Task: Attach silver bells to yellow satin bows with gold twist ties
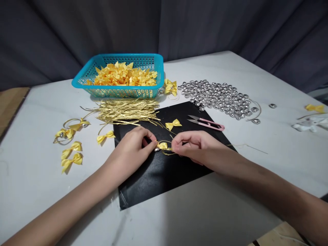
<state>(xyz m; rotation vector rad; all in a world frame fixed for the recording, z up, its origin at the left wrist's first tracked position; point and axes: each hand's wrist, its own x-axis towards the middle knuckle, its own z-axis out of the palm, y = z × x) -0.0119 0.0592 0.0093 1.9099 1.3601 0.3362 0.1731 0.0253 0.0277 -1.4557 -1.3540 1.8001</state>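
Observation:
My left hand [139, 141] pinches a small yellow ribbon bow [163, 146] at its left side, with a silver bell [156, 149] just under the fingertips. A gold cord [167, 153] loops around the bow, and my right hand [191, 146] is closed on the cord at the right. Both hands are over a black mat [164, 181]. Another yellow bow [173, 124] lies on the mat behind them. Pink-handled thread snips [207, 122] rest behind my right hand, blades pointing left.
A blue basket [118, 87] of yellow bows stands at the back. In front of it lies a bundle of gold cords [128, 110]. Many silver bells [217, 97] spread at the right. Finished-looking bows with cord [64, 134] and loose bows [72, 162] lie left; a needle [257, 149] lies right.

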